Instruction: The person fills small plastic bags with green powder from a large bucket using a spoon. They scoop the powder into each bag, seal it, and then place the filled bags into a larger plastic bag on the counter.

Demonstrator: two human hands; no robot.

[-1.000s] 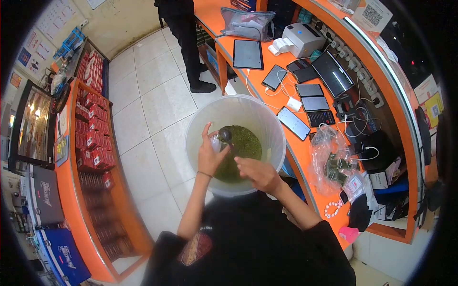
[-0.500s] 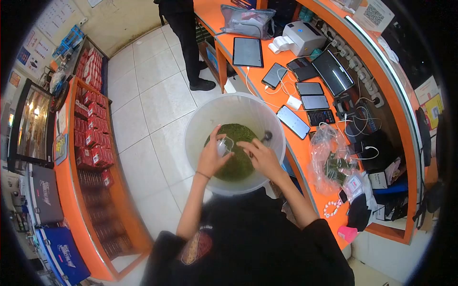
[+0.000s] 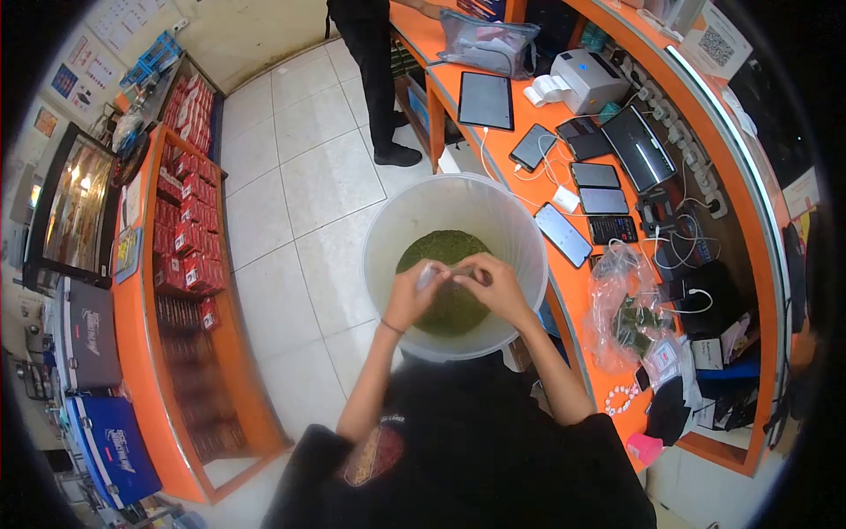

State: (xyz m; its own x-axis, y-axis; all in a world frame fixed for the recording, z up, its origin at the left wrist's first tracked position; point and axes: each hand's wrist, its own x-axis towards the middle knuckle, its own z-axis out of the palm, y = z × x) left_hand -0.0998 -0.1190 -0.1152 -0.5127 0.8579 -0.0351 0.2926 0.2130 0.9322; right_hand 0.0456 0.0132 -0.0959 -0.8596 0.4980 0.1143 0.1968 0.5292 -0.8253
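Observation:
A large translucent plastic tub (image 3: 388, 225) stands in front of me, with a bed of finely chopped green leafy material (image 3: 445, 242) at its bottom. Over it, my left hand (image 3: 410, 298) is closed on a small clear plastic bag (image 3: 428, 277). My right hand (image 3: 495, 289) meets it from the right, fingertips pinched together at the bag's edge. A bit of the green stuff seems to show between the fingertips, though it is too small to be sure.
To the right, an orange counter (image 3: 564, 256) carries phones, a tablet (image 3: 486, 100), a label printer (image 3: 589, 81) and a crumpled clear bag (image 3: 617, 304). Another person's dark-trousered leg (image 3: 374, 88) is beyond the tub. Shelves of red boxes (image 3: 189, 234) stand left.
My hands have come together; the right fingers, spread apart before, now pinch at the small bag. The whole view has shifted, with the tub further right.

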